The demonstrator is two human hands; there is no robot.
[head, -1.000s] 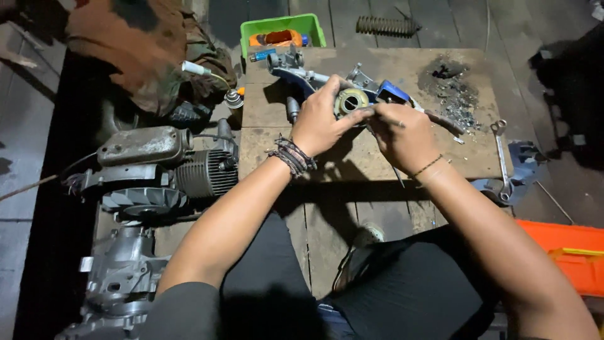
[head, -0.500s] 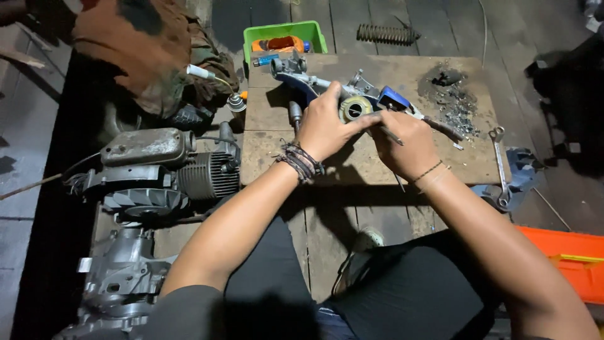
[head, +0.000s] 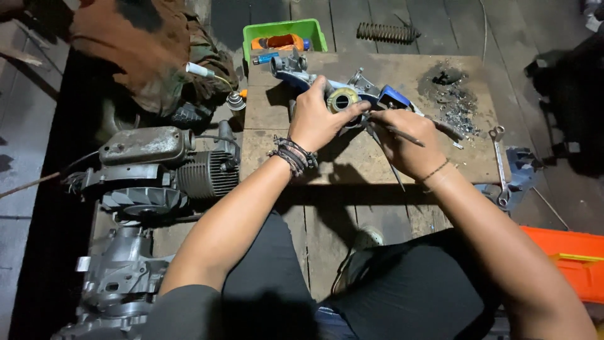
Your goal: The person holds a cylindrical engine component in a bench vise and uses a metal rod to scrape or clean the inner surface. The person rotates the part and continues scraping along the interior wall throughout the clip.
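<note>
I count two hands over one worn wooden board surface (head: 377, 160). My left hand (head: 318, 119), with a stack of dark braided bands at the wrist, is wrapped around a round metal part with a yellowish ring and a dark bore (head: 343, 99), thumb and fingers closed on its rim. It sits at the middle of the surface, against a blue and grey cast metal housing (head: 302, 74) that runs off toward a blue block at the right. My right hand (head: 409, 141) is closed on a thin dark metal rod (head: 402, 134), its tip pointing toward the ring; a second thin rod slants below the hand, partly hidden.

One heap of grey metal scraps and black grit (head: 450, 94) lies at the far right corner, one steel spanner (head: 500, 164) along the right edge. One green plastic tray (head: 283, 34) stands behind; its contents are hard to make out. One finned grey engine (head: 163, 167) lies on the floor at left, one coil spring (head: 387, 31) beyond, and one orange box (head: 566, 261), cut off, at right.
</note>
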